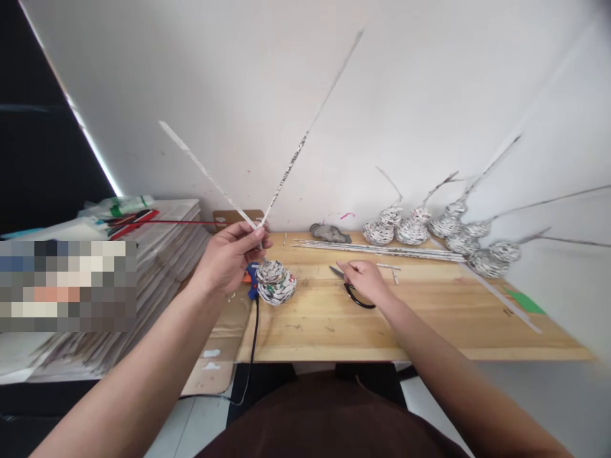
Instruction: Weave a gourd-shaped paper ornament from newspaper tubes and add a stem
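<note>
My left hand (229,257) is closed in a pinch around rolled newspaper tubes. One long printed tube (290,166) slants up to the right from its fingertips, and a paler flattened one (205,173) slants up to the left. Just below the fingers is a small gourd shape woven from newspaper tubes (277,287), with its narrow neck close under the hand. My right hand (365,280) is closed over a pair of scissors (336,271) low at the tabletop. Their blades point left, and a black handle loop shows below the hand. The palm hides the rest.
Several similar woven gourds (413,229) stand along the wall at right. A bundle of paper tubes (382,249) lies before a grey lump (330,233). Beside the held gourd is a blue glue gun (252,283) with a black cable. Stacked paper (188,238) rises at left.
</note>
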Motion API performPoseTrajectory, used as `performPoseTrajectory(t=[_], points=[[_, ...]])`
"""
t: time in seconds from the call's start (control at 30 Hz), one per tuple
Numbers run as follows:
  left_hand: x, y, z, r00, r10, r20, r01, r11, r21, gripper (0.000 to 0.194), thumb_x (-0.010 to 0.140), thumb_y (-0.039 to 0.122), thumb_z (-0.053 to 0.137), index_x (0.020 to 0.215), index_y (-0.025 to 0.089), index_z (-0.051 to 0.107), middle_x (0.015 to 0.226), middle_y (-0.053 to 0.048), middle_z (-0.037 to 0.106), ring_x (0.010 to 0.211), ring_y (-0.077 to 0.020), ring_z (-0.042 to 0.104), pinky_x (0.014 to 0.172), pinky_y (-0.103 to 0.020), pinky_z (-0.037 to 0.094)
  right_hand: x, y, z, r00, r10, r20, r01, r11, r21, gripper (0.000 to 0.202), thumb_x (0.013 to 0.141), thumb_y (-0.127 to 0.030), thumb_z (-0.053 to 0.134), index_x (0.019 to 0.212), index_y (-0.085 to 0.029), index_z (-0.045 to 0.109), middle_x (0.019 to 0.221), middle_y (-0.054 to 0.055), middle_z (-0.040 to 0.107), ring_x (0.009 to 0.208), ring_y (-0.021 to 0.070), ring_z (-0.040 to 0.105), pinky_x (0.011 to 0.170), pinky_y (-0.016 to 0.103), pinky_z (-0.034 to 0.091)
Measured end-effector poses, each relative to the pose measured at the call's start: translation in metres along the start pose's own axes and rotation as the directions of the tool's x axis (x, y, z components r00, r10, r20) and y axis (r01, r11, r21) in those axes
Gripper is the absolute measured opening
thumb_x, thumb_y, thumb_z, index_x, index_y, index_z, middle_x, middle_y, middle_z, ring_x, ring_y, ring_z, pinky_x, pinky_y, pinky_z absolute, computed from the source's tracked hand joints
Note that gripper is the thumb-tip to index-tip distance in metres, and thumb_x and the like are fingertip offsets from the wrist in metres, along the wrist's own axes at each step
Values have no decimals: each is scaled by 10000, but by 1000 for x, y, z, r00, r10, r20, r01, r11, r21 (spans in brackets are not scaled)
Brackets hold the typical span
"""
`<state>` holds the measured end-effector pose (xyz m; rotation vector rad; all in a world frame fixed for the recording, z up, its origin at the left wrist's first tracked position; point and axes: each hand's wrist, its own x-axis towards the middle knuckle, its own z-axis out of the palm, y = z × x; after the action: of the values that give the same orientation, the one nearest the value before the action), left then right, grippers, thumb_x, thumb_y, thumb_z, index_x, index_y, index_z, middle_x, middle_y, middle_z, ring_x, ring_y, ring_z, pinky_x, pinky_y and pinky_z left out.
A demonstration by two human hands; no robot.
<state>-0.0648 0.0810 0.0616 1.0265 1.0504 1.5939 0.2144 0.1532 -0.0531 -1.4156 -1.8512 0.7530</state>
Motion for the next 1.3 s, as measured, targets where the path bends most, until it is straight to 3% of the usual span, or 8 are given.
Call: performPoseTrajectory(t=[0.1,0.17,0.37,0.5,0.63,0.93,1.2,1.3], points=[[-9,8,-9,1000,11,-5,-11,1000,-4,286,627,244,904,733,145,657,728,16,662,705,-107,667,537,-146,514,-2,2,-5,996,-58,75,62,997,-55,149,780,-350,719,758,-210,672,724,7,689,659,175,609,621,271,412],[-16,14,-15,1000,22,-20,-22,1000,-6,253,644,214,893,750,143,674,760,13,665,722,-107,671,530,-136,517,-6,4,-7,986,-94,136,107,990,-89,206,677,-246,795,865,-224,712,807,8,714,709,183,626,657,275,430],[-29,24,-33,995,33,-91,-36,999,-37,184,668,130,853,765,147,698,820,1,683,723,-115,668,504,-146,526,-14,8,-2,973,-144,179,175,970,-170,170,713,-65,676,646,-220,690,768,41,726,756,208,644,760,315,442],[-36,26,-42,992,28,-125,-32,999,-27,111,720,83,782,761,153,707,805,-6,678,714,-115,665,495,-136,516,-6,2,-17,991,-116,69,125,980,-157,111,796,-240,701,688,-221,687,746,21,730,704,187,645,676,287,444],[-42,25,-47,991,1,-137,-4,1000,-27,108,730,74,764,752,163,707,796,-4,674,717,-125,664,489,-140,514,3,2,-53,986,-44,-158,18,986,-167,327,825,-493,672,684,-205,607,648,22,656,594,171,563,577,286,388],[-39,14,-41,994,-43,-104,41,999,-23,132,696,97,807,775,166,726,815,-19,692,722,-121,660,502,-136,516,-14,43,-98,978,70,-196,-115,967,-226,166,770,-328,626,720,-186,695,627,19,692,554,165,580,571,282,419],[-35,8,-23,998,-47,-38,46,999,-12,153,672,141,845,774,170,735,784,-9,686,694,-115,643,498,-143,518,-28,70,-102,970,78,-229,-149,940,-308,170,792,-281,558,762,-201,704,782,47,754,724,205,658,663,294,450],[-34,6,-15,998,-59,-3,59,998,1,216,638,217,894,788,173,745,749,-14,694,676,-117,659,525,-143,528,-29,71,-100,964,33,-265,-128,927,-351,239,806,-376,560,629,-223,610,664,43,689,659,210,606,618,305,403]])
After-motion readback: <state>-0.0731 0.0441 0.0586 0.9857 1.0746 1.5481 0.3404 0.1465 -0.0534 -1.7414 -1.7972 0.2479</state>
